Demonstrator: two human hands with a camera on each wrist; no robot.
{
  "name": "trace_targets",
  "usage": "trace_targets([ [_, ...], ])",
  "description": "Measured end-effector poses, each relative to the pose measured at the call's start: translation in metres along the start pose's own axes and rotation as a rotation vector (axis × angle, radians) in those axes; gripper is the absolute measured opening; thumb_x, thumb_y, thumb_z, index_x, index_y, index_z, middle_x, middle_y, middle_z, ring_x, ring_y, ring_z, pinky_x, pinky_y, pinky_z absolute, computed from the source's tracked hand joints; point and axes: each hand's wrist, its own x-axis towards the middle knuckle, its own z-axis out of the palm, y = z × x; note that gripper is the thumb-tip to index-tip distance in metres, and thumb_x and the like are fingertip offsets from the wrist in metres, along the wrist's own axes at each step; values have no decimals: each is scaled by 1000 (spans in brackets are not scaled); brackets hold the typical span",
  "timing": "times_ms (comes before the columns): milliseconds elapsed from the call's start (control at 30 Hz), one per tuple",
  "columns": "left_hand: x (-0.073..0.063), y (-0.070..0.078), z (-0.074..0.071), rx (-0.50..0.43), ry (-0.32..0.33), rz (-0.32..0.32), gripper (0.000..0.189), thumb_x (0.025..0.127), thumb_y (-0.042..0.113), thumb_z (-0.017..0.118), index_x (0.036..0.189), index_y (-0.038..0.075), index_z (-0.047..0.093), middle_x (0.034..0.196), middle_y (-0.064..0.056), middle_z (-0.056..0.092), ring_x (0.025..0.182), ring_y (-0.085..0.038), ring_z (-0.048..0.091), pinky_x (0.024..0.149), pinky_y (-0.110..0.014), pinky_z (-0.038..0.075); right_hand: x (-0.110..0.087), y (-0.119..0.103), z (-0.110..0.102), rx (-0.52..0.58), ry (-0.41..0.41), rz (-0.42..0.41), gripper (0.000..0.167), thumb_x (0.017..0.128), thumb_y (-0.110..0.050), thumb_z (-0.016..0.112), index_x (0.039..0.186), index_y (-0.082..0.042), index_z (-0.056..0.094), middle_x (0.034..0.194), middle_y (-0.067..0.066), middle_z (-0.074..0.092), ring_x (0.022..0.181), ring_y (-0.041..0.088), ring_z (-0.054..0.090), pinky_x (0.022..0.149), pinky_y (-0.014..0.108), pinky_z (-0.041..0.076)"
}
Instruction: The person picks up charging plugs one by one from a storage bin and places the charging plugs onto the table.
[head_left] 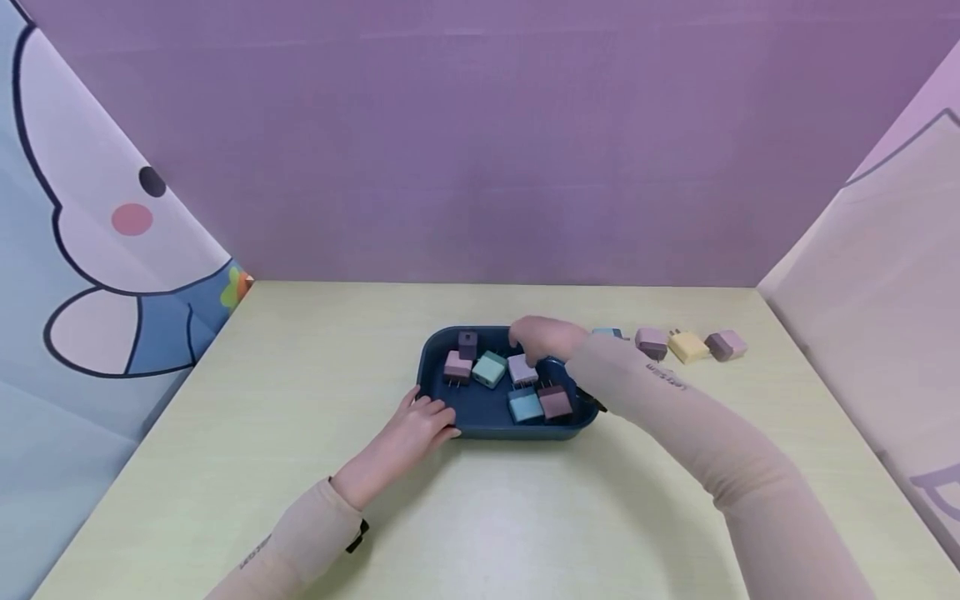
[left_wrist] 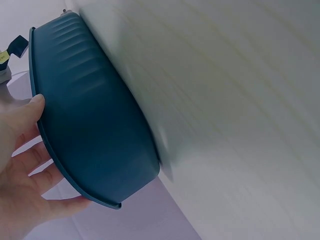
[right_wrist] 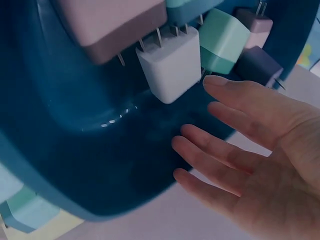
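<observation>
A dark blue plastic tray (head_left: pixel 480 432) holds several small plug chargers with metal prongs. My left hand (head_left: pixel 411 435) grips the tray's near left corner, its thumb (left_wrist: pixel 37 102) at the rim in the left wrist view. Over the tray's far side is my right hand (head_left: pixel 551 337), holding nothing, its fingers spread and slightly bent in the right wrist view. Closest to its thumb are a white charger (right_wrist: pixel 172 67) and a green charger (right_wrist: pixel 223 40). Also in the tray lie a blue charger (head_left: pixel 525 405), a mauve charger (head_left: pixel 555 402), a pink charger (head_left: pixel 457 367) and a dark purple charger (head_left: pixel 467 344).
On the table (head_left: pixel 315 358), right of the tray, a lilac charger (head_left: pixel 652 342), a yellow charger (head_left: pixel 688 346) and a purple charger (head_left: pixel 726 345) lie in a row. A blue charger (head_left: pixel 607 332) is partly hidden behind the right sleeve. A purple backdrop (head_left: pixel 480 167) stands behind the table.
</observation>
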Motion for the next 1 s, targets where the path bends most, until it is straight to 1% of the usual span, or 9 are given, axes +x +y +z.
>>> trace_targets([
  [233,0,0,-1,6,3,-4,14,78,19,67,74,11,57,69,0,54,68,-18,53,84,-55,39,10,-5,7,-64,-33,23,40,82,0,58,121,-5,51,124,11,50,107,23,51,82,33,46],
  [367,0,0,-1,8,1,-5,14,78,19,67,74,10,57,69,0,54,68,-18,53,84,-55,40,14,-6,11,-78,-28,14,39,81,1,60,119,-6,54,122,9,51,107,23,51,82,33,46],
  [433,0,0,-1,8,0,-3,14,78,19,67,74,10,56,69,-1,54,68,-18,53,83,-55,40,15,-7,12,-90,-25,9,37,80,0,61,116,-7,55,119,8,53,103,21,52,81,33,46],
  [500,0,1,0,6,-1,-2,15,78,19,67,74,10,56,69,-1,54,68,-18,53,83,-55,39,17,-8,13,-113,-23,2,35,79,0,63,112,-7,58,114,7,56,95,19,54,78,32,47],
  [600,0,1,-1,4,2,-3,14,78,19,67,75,10,56,69,-1,54,68,-18,53,84,-55,39,20,-8,15,-149,-27,-8,25,78,-1,63,102,-8,61,99,5,60,79,15,50,71,29,46],
  [700,0,1,-1,1,2,-7,13,78,19,67,75,11,57,70,0,54,68,-18,53,85,-55,39,22,-7,17,-154,-28,-16,19,78,-1,64,95,-8,62,86,2,59,70,14,46,66,27,45],
  [800,0,1,-1,-2,-1,-12,13,78,19,67,75,11,57,70,0,54,68,-17,53,85,-55,39,24,-7,18,-140,-34,-19,17,78,-2,65,93,-8,62,81,1,58,69,14,48,66,27,46],
  [1000,0,1,-2,2,-1,-11,13,79,20,66,75,11,57,70,0,54,68,-17,52,85,-55,39,27,-8,19,-141,-55,3,18,78,-2,65,94,-8,61,84,2,59,74,14,53,69,28,47],
])
